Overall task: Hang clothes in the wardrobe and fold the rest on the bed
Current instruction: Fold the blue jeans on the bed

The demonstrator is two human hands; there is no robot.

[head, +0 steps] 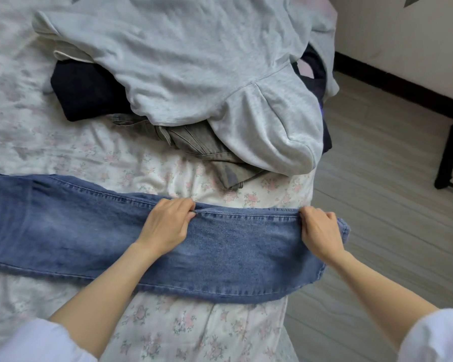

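blue jeans [220, 246], head view: one pair lies flat across the near edge of the bed [63, 152]. left hand [168, 222] and right hand [318, 231] each pinch its far seam. folding step under way; next likely doubling it over. behind: one grey hoodie [194, 61], one grey trousers [207, 147], one dark garment [89, 97].

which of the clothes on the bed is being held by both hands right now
The blue denim jeans, laid flat across the near edge: the left hand and right hand pinch their far edge. The grey sweatshirt and dark garments lie untouched.
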